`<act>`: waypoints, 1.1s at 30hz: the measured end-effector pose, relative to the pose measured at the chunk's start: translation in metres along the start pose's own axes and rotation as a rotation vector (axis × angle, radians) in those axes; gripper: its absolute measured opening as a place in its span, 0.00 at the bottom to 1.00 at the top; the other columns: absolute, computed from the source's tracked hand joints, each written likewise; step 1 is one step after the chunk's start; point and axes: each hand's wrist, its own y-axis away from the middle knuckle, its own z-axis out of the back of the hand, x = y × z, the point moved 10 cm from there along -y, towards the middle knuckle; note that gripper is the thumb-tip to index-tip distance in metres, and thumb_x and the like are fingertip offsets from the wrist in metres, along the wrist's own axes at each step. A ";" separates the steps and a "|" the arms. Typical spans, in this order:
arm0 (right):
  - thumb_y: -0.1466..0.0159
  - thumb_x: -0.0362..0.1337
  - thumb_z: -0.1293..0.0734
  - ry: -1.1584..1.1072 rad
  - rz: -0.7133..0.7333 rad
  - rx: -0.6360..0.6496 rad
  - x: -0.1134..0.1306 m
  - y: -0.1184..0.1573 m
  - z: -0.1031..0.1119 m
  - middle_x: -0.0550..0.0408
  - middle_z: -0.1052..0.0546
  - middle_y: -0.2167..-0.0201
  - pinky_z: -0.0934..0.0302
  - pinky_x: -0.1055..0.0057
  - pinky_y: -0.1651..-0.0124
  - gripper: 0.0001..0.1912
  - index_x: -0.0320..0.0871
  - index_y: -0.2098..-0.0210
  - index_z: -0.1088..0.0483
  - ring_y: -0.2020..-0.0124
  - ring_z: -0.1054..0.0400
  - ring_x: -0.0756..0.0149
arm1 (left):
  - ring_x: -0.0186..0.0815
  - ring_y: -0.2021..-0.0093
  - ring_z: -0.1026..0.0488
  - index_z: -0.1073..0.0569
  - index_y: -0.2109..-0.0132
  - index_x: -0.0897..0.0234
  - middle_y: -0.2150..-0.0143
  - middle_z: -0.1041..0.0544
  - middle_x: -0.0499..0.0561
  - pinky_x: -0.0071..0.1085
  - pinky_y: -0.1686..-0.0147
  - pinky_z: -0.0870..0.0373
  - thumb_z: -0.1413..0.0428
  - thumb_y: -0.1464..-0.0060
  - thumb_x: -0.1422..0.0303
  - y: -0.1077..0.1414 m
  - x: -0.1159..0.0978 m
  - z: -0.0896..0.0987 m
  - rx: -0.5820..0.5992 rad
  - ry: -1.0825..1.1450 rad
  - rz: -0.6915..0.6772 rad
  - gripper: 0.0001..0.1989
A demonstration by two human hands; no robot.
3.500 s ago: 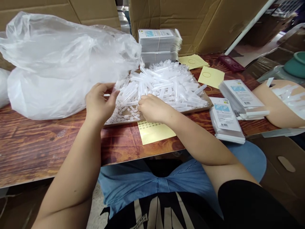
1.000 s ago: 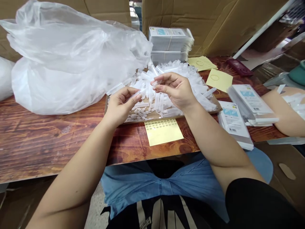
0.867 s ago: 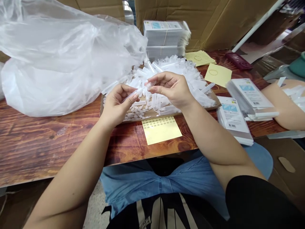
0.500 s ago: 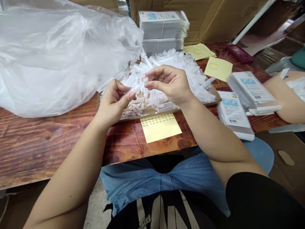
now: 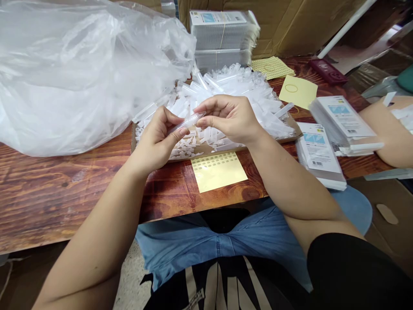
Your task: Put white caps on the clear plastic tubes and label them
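Both hands have come up off the tray since the earliest frame and now meet over it. Left hand (image 5: pixel 156 140): thumb and fingers pinched on a clear, narrow, tapered plastic tube (image 5: pixel 190 121). Right hand (image 5: pixel 234 116): thumb and fingertips closed around the tube's tapered end. Tube is tilted, tapered end toward the right hand, held above the tray.

Below: shallow brown cardboard tray (image 5: pixel 206 154), with a heap of translucent plastic tubes (image 5: pixel 245 97) and small white plastic pieces (image 5: pixel 185 148) at the near left. Pale yellow sheet with rows of small ovals (image 5: pixel 222 174) lies at the tray's near edge. Big translucent plastic bag (image 5: pixel 90 77) left of the tray, banded stack of clear packets (image 5: pixel 219 38) behind it.

Right side: yellow sheet with one drawn oval (image 5: pixel 298 91), dark red device (image 5: pixel 328 72), two stacks of carded clear packets (image 5: pixel 319 150). All on the wood-grain table (image 5: pixel 80 193).
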 end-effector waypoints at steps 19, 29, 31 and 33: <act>0.31 0.51 0.32 0.312 -0.061 0.181 -0.001 0.008 -0.022 0.61 0.35 0.76 0.47 0.70 0.68 0.18 0.44 0.69 0.36 0.74 0.42 0.71 | 0.34 0.63 0.32 0.34 0.63 0.60 0.65 0.29 0.47 0.32 0.61 0.33 0.34 0.46 0.65 0.000 0.004 -0.004 0.055 -0.089 -0.032 0.15; 0.30 0.51 0.37 0.351 -0.071 0.182 -0.002 0.009 -0.027 0.62 0.39 0.77 0.49 0.70 0.67 0.20 0.45 0.71 0.39 0.74 0.46 0.71 | 0.33 0.64 0.32 0.35 0.61 0.60 0.65 0.29 0.47 0.31 0.62 0.35 0.37 0.44 0.65 0.003 0.003 -0.009 0.080 -0.103 -0.013 0.13; 0.31 0.51 0.36 0.343 -0.059 0.178 0.001 0.009 -0.026 0.61 0.37 0.75 0.49 0.70 0.67 0.19 0.44 0.69 0.38 0.73 0.44 0.71 | 0.33 0.64 0.32 0.36 0.61 0.60 0.64 0.29 0.48 0.31 0.62 0.34 0.38 0.43 0.65 0.002 0.003 -0.009 0.080 -0.106 -0.008 0.13; 0.32 0.48 0.33 0.337 -0.002 0.176 0.009 0.009 -0.026 0.60 0.33 0.71 0.48 0.70 0.66 0.14 0.44 0.65 0.36 0.71 0.42 0.71 | 0.33 0.64 0.32 0.37 0.61 0.60 0.64 0.29 0.48 0.31 0.63 0.34 0.40 0.41 0.65 0.003 0.000 -0.010 0.083 -0.111 -0.019 0.12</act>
